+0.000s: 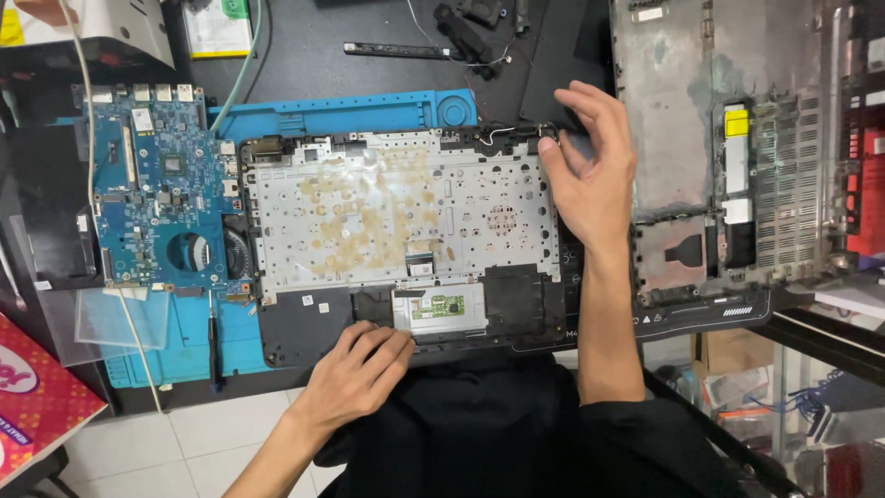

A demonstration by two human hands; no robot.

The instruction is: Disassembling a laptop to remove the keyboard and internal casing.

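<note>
Two bare hands work on an opened laptop shell [406, 231] in the head view. The shell lies face down in the middle of the dark tabletop [304, 55], on a blue work mat [350, 112]. Its inside shows a silver metal plate [369, 198] full of small holes, with brown stains on it.

The left hand [364, 369] rests on the near edge of the shell, just beside the small green board [438, 306] of the touchpad. Its fingers [392, 346] are curled and pressed close together, lying on the black plastic. They hold nothing.

The right hand [595, 175] is at the far right corner of the shell. Its thumb and first finger come near each other at the black corner piece [539, 134], close to a thin white wire [498, 134]. It cannot be told if they pinch it. The other fingers [599, 106] are bent and spread a little.

A blue circuit board [157, 184] with a round fan [198, 251] lies left of the shell, touching its edge. A grey laptop bottom cover [673, 120] lies on the right. A black screwdriver [213, 346] lies on the mat near the left corner. A red box [37, 397] sits at the far left.
</note>
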